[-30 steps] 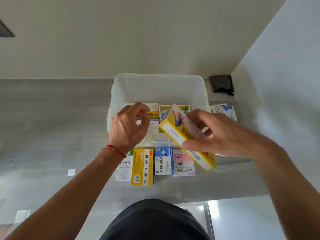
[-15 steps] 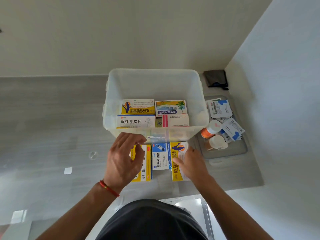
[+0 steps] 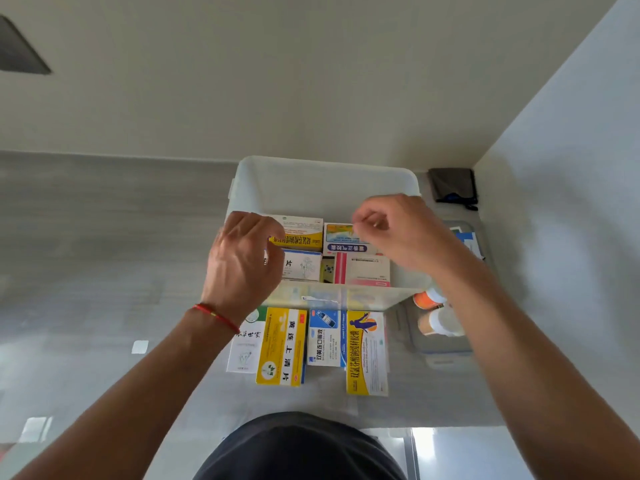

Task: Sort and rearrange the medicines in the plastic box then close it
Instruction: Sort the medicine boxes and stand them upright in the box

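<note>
Grey worktop: inside the plastic box, both hands reach; left hand pinches the yellow carton, lying crosswise, right hand loosely curled, empty.

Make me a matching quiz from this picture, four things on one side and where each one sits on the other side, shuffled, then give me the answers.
Things:
1. pink-striped medicine box
2. yellow and white medicine box
3. orange-capped bottle
4. black pouch

Places:
A. in the far corner by the wall
B. inside the clear plastic box
C. on the grey lid right of the box
D. flat on the table, rightmost in the row in front of the box

Pairs: 1-B, 2-D, 3-C, 4-A
</note>
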